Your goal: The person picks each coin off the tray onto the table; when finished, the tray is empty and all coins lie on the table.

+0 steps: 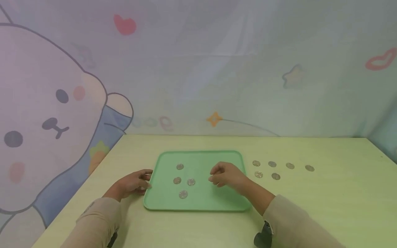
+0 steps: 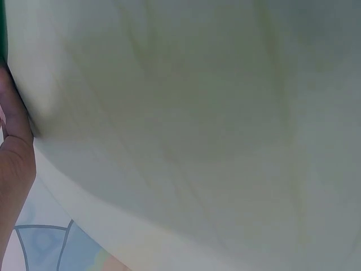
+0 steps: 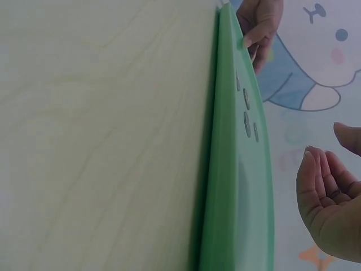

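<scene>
A green tray (image 1: 214, 203) lies on the table with several silver coins on its left half, among them one coin (image 1: 183, 194) nearest the front rim. At the tray's left edge, my left hand (image 1: 133, 182) holds the rim, thumb and fingertips against it. Over the right half of the tray hovers my right hand (image 1: 227, 177), its fingers loosely bent. The right wrist view shows that hand (image 3: 333, 203) raised above the tray surface, thumb apart from the fingers and no coin showing between them.
To the right of the tray, several more coins lie on the pale wooden table (image 1: 325, 206) in two loose rows, one coin (image 1: 309, 168) farthest right. A printed curtain (image 1: 201, 69) with a cartoon bear hangs behind the table and along its left side.
</scene>
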Available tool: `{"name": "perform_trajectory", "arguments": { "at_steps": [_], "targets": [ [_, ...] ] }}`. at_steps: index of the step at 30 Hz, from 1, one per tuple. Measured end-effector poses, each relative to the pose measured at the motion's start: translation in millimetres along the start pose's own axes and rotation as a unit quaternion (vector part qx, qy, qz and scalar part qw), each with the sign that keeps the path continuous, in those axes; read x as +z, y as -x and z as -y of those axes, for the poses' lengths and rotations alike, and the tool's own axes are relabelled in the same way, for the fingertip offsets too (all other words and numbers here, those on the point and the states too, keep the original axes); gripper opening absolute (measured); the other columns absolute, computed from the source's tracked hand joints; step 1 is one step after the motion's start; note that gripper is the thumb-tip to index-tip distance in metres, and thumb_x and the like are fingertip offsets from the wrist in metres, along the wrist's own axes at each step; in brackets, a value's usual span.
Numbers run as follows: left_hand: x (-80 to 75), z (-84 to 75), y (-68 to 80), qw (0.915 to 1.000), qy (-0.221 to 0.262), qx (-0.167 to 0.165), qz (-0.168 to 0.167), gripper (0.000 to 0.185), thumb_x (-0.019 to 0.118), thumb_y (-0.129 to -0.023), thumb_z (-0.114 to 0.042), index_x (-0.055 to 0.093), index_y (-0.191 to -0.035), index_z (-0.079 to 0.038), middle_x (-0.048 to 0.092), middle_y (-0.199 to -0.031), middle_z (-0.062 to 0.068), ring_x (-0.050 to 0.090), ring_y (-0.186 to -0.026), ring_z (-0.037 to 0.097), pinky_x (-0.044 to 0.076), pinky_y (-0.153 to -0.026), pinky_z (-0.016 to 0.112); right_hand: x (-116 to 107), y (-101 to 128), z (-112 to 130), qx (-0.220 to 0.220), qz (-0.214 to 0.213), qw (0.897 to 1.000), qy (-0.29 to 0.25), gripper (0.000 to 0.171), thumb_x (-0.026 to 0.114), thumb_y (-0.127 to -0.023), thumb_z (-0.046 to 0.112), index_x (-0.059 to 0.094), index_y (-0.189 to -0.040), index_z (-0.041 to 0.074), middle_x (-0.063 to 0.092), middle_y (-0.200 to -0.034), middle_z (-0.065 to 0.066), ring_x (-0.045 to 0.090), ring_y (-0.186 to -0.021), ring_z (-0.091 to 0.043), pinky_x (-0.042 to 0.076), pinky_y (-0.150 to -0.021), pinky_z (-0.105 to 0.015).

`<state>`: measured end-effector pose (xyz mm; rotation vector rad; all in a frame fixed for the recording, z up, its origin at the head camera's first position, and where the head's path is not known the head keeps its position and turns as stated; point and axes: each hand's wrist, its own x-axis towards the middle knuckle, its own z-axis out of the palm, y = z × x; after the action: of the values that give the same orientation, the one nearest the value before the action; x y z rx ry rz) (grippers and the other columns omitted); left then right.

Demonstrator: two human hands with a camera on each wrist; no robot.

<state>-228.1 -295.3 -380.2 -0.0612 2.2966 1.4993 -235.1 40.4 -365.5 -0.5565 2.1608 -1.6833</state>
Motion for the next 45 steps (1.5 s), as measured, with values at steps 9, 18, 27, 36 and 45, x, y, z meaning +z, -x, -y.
{"name": "perform_trajectory", "arguments": {
  "at_steps": [9,18,27,36,45],
  "targets": [
    [-0.4,1.4,-1.3,1.0,0.007,-0.006,0.001,0.064,0.055,-0.077,0.003,0.023,-0.132,0.005,0.036,-0.114,0.017,0.047,-0.085,0.016,0.045,-0.066,0.03,22,-13,3,0.006,0.007,1.0,0.014,0.03,0.062,-0.076,0.01,0.052,-0.097,-0.007,0.057,-0.083,-0.007,0.057,-0.075,-0.021,0.047,-0.066,-0.032],
    [1.9,0.1,-0.3,0.9999,0.011,0.002,0.003,0.063,0.055,-0.076,0.004,0.024,-0.131,0.006,0.037,-0.111,0.016,0.046,-0.083,0.016,0.045,-0.066,0.029,37,-31,-3,0.022,0.003,0.999,0.029,0.029,0.063,-0.075,0.007,0.053,-0.098,-0.007,0.053,-0.082,-0.007,0.051,-0.07,-0.015,0.046,-0.063,-0.03],
    [1.6,1.8,-0.7,1.0,0.007,-0.004,-0.005,0.064,0.056,-0.076,0.003,0.024,-0.131,0.005,0.038,-0.113,0.016,0.047,-0.084,0.016,0.045,-0.067,0.03,47,-45,-9,0.017,-0.016,0.996,0.09,0.028,0.067,-0.072,0.006,0.056,-0.095,-0.005,0.051,-0.08,-0.005,0.047,-0.067,-0.014,0.042,-0.057,-0.025],
    [0.1,0.2,2.3,0.9998,0.013,0.01,0.01,0.064,0.055,-0.077,0.002,0.021,-0.132,0.006,0.036,-0.116,0.019,0.049,-0.085,0.015,0.045,-0.07,0.031,52,-57,-12,0.002,-0.013,0.968,0.25,0.023,0.068,-0.069,0.008,0.059,-0.088,0.0,0.053,-0.079,-0.004,0.048,-0.07,-0.015,0.041,-0.063,-0.028],
    [-0.3,3.7,-1.3,0.9999,0.01,0.011,0.003,0.063,0.055,-0.076,0.002,0.024,-0.131,0.005,0.038,-0.114,0.017,0.049,-0.085,0.016,0.046,-0.07,0.032,56,-55,-10,-0.015,-0.008,0.953,0.303,0.012,0.066,-0.073,0.01,0.058,-0.08,0.006,0.051,-0.073,0.0,0.045,-0.069,-0.015,0.038,-0.062,-0.028]
  ]
}}
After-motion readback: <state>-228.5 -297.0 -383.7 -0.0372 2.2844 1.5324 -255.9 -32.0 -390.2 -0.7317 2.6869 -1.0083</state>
